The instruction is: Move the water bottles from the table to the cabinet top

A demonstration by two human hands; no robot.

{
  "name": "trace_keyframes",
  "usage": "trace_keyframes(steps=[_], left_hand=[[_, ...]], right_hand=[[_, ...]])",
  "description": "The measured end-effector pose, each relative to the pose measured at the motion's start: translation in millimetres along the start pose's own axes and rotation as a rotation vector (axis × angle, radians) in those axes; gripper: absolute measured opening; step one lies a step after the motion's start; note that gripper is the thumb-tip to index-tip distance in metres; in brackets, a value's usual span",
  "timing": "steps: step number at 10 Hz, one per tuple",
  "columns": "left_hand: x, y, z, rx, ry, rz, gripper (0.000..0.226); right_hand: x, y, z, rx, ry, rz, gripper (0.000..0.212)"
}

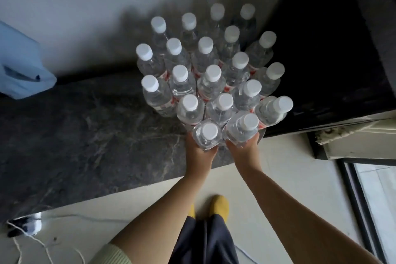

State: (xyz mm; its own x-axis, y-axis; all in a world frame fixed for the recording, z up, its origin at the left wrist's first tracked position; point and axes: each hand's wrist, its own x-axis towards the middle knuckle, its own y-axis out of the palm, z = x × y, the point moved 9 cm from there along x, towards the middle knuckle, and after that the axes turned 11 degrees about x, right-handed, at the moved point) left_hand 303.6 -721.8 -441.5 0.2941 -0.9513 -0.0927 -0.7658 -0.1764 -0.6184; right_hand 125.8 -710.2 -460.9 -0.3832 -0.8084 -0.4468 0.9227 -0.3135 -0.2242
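Dark marble cabinet top (75,126) carrying a cluster of upright, white-capped water bottles (210,66) by the wall. At its near edge, left hand (198,152) and right hand (244,149) each grip one bottle — fingers wrapped round the body.

Fingers (214,148) hidden behind bottles (207,135)
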Motion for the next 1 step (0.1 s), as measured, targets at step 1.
trace_keyframes(steps=[1], left_hand=[[-9.8, -1.0, 23.5, -0.037, -0.175, 0.164, 0.083]], right_hand=[[-16.2, -6.3, -9.0, 0.104, 0.063, 0.03, 0.075]])
